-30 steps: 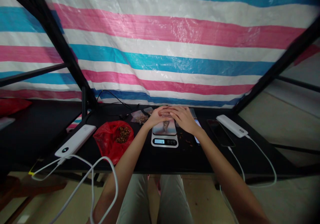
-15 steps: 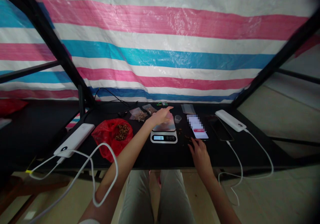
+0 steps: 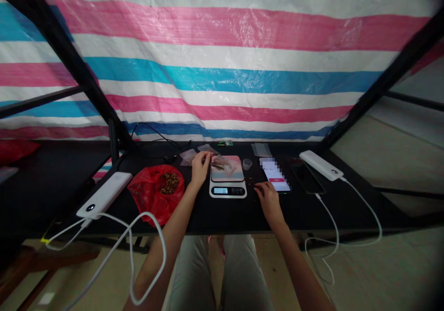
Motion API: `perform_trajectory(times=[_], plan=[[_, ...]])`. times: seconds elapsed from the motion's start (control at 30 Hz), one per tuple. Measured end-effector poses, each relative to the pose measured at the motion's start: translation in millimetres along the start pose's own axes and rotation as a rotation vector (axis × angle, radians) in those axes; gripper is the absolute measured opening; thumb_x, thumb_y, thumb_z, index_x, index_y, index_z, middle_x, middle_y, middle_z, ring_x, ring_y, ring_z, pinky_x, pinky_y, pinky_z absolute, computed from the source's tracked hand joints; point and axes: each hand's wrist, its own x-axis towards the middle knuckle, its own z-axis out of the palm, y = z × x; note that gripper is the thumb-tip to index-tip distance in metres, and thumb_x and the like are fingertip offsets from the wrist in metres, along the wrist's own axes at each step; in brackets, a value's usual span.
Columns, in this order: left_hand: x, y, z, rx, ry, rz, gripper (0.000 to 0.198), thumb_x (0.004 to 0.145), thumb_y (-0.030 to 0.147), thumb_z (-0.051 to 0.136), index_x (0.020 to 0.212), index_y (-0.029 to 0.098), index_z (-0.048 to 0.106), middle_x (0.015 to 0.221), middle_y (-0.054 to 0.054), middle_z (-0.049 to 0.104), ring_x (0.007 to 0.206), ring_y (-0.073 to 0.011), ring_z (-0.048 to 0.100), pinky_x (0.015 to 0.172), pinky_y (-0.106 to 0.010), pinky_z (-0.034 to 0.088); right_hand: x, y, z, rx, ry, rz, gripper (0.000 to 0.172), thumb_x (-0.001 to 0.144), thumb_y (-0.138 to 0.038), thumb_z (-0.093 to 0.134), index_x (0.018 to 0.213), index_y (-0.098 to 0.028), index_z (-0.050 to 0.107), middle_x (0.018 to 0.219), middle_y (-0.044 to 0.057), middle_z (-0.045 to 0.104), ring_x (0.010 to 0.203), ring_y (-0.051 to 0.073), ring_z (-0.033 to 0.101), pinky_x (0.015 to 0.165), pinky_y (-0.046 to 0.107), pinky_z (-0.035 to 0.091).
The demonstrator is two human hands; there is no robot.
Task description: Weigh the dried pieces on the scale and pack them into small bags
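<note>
A small digital scale (image 3: 228,188) stands on the black table (image 3: 215,214), with a clear bag of brown bits (image 3: 225,164) lying on its platform. My left hand (image 3: 200,168) is at the scale's left edge, fingers closed on the end of that bag. My right hand (image 3: 266,195) rests on the table right of the scale, fingers curled at a few loose brown bits (image 3: 250,181); whether it grips one is unclear. A red plastic bag (image 3: 155,192) holding more brown bits lies to the left.
Two white power banks (image 3: 104,194) (image 3: 321,164) with cables lie at the table's sides. A lit phone (image 3: 275,176) and a dark phone (image 3: 307,176) lie right of the scale, beside a small clear cup (image 3: 247,164). More small clear bags (image 3: 189,156) and a striped tarp (image 3: 222,61) lie behind.
Both hands were together over the scale a second ago. My right hand dropped to the table near the loose bits; my left hand reached out, then drew back to the scale's left edge.
</note>
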Motion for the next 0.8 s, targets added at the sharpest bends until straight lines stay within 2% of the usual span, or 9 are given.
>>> perform_trajectory(times=[0.17, 0.4, 0.47, 0.5, 0.57, 0.67, 0.73, 0.8], plan=[[-10, -5, -2.3, 0.073, 0.039, 0.016, 0.024, 0.087, 0.028, 0.041, 0.08, 0.016, 0.06, 0.081, -0.005, 0.064, 0.08, -0.0166, 0.058, 0.076, -0.029, 0.043, -3, -2, -1, -0.028, -0.027, -0.023, 0.019, 0.087, -0.021, 0.04, 0.089, -0.016, 0.058, 0.088, 0.01, 0.054, 0.075, 0.021, 0.057, 0.067, 0.035, 0.047], [-13, -3, -4.6, 0.129, -0.002, 0.068, 0.023, 0.087, 0.027, 0.041, 0.079, 0.016, 0.059, 0.08, -0.005, 0.062, 0.079, -0.0168, 0.056, 0.075, -0.03, 0.043, -7, 1, -2, 0.0, -0.001, -0.016, 0.019, 0.083, -0.018, 0.039, 0.087, -0.016, 0.057, 0.088, 0.011, 0.055, 0.077, 0.022, 0.057, 0.069, 0.037, 0.048], [-12, 0, -4.7, 0.111, -0.036, 0.095, 0.019, 0.085, 0.029, 0.045, 0.084, 0.017, 0.059, 0.083, -0.005, 0.062, 0.082, -0.017, 0.057, 0.078, -0.031, 0.044, -6, 2, -3, 0.042, 0.001, -0.006, 0.019, 0.083, -0.018, 0.04, 0.087, -0.017, 0.058, 0.087, 0.01, 0.056, 0.076, 0.022, 0.058, 0.069, 0.037, 0.049], [-11, 3, -4.1, 0.098, -0.079, 0.123, 0.018, 0.083, 0.031, 0.05, 0.09, 0.017, 0.059, 0.088, -0.006, 0.062, 0.086, -0.0177, 0.057, 0.081, -0.032, 0.043, -6, 2, -4, 0.075, 0.0, 0.002, 0.019, 0.082, -0.02, 0.041, 0.086, -0.017, 0.059, 0.086, 0.01, 0.057, 0.074, 0.022, 0.058, 0.068, 0.037, 0.049], [-5, 9, -1.1, 0.082, -0.233, 0.209, 0.039, 0.073, 0.036, 0.063, 0.107, 0.019, 0.055, 0.107, -0.008, 0.059, 0.102, -0.02, 0.053, 0.09, -0.035, 0.041, -2, 1, -6, 0.166, -0.003, 0.03, 0.018, 0.082, -0.023, 0.043, 0.084, -0.017, 0.06, 0.084, 0.009, 0.059, 0.071, 0.02, 0.059, 0.065, 0.035, 0.051], [13, 19, 8.9, 0.128, -0.573, 0.36, 0.074, 0.058, 0.04, 0.075, 0.123, 0.02, 0.046, 0.133, -0.011, 0.043, 0.124, -0.0245, 0.038, 0.102, -0.038, 0.031, 8, -3, -13, 0.326, -0.011, 0.072, 0.019, 0.081, -0.03, 0.049, 0.084, -0.017, 0.063, 0.084, 0.008, 0.061, 0.068, 0.018, 0.06, 0.061, 0.032, 0.053], [27, 24, 17.5, 0.21, -0.777, 0.413, 0.08, 0.052, 0.04, 0.078, 0.123, 0.019, 0.047, 0.135, -0.013, 0.04, 0.126, -0.0279, 0.035, 0.104, -0.041, 0.026, 19, -9, -17, 0.41, 0.001, 0.092, 0.02, 0.079, -0.033, 0.052, 0.084, -0.018, 0.064, 0.086, 0.008, 0.061, 0.071, 0.018, 0.06, 0.062, 0.032, 0.054], [40, 28, 24.8, 0.299, -0.911, 0.413, 0.078, 0.05, 0.039, 0.079, 0.12, 0.018, 0.052, 0.127, -0.015, 0.049, 0.119, -0.0307, 0.042, 0.103, -0.046, 0.025, 33, -16, -18, 0.484, 0.012, 0.108, 0.02, 0.078, -0.035, 0.054, 0.085, -0.018, 0.064, 0.088, 0.008, 0.061, 0.074, 0.018, 0.061, 0.065, 0.032, 0.054]])
